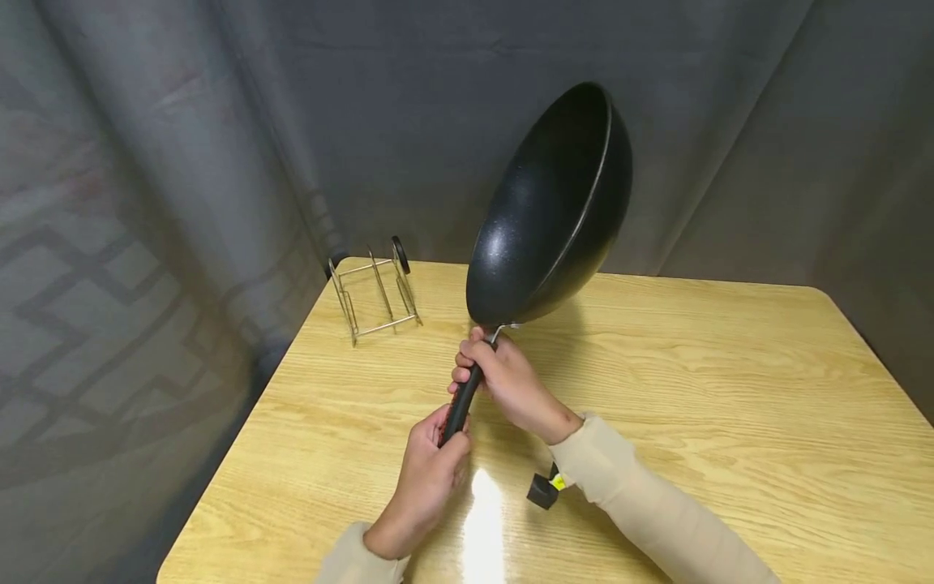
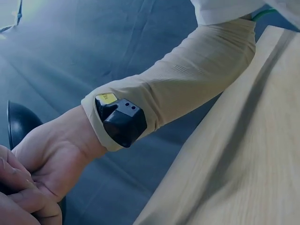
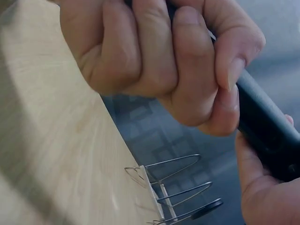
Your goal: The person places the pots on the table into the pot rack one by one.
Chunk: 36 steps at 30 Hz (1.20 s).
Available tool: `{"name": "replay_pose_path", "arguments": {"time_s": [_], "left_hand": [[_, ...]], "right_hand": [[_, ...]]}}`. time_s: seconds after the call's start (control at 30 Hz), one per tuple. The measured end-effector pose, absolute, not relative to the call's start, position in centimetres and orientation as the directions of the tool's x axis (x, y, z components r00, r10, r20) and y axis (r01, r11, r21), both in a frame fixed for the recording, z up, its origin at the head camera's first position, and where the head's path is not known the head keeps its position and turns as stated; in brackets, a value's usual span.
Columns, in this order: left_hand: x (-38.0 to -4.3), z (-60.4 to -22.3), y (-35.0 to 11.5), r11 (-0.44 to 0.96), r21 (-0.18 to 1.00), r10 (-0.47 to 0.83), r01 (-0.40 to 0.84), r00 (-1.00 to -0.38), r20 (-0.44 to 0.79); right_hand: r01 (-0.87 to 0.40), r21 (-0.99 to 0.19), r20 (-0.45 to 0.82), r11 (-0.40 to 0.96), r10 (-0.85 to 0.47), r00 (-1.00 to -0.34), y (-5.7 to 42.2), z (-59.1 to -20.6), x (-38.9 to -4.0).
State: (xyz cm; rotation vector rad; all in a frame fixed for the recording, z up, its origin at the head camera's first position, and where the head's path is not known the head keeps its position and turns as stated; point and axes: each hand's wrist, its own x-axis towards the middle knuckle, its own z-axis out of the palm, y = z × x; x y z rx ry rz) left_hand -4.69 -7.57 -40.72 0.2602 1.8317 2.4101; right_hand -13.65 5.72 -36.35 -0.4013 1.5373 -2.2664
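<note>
Above the table, a black wok (image 1: 543, 211) is raised and tilted, its hollow facing up and left. My right hand (image 1: 511, 381) grips its black handle (image 1: 461, 410) close to the pan, fingers curled round it. Lower down, near the handle's end, my left hand (image 1: 430, 462) holds the same handle. In the right wrist view, the curled fingers of the right hand (image 3: 154, 56) wrap the handle, with the left hand (image 3: 272, 201) below. Only part of the wok (image 2: 23, 124) shows in the left wrist view, beside the right hand (image 2: 61, 150).
At the back left of the wooden table (image 1: 730, 389) stands a metal wire rack (image 1: 375, 300) with a black round end piece. A black wrist camera (image 1: 543, 489) sits under the right sleeve. Grey curtains (image 1: 401, 122) hang behind and left of the table.
</note>
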Motion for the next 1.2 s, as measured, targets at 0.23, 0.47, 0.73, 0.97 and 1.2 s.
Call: {"name": "replay_pose_path", "arguments": {"time_s": [0.23, 0.47, 0.73, 0.97, 1.2], "left_hand": [[-5.0, -40.6, -8.1, -0.296, 0.955, 0.111, 0.039, -0.991, 0.075], [-5.1, -40.7, -8.2, -0.398, 0.914, 0.065, 0.073, -0.992, 0.108], [-5.0, -40.8, -8.2, -0.417, 0.897, -0.004, 0.145, -0.987, 0.158], [-5.2, -40.8, -8.6, -0.413, 0.888, -0.061, 0.201, -0.979, 0.193], [-5.4, -40.9, -8.8, -0.42, 0.871, -0.121, 0.256, -0.967, 0.226]], "right_hand": [[0.138, -0.946, 0.032, -0.294, -0.506, -0.862, 4.6, -35.7, -14.7], [0.135, -0.964, 0.01, -0.229, -0.54, -0.842, 3.4, -35.0, -15.6], [0.126, -0.978, 0.003, -0.166, -0.616, -0.788, 1.9, -34.1, -16.2], [0.076, -0.992, 0.008, -0.103, -0.647, -0.763, 0.7, -33.3, -16.7], [0.024, -0.997, 0.037, -0.079, -0.684, -0.729, -0.4, -32.8, -17.2]]}}
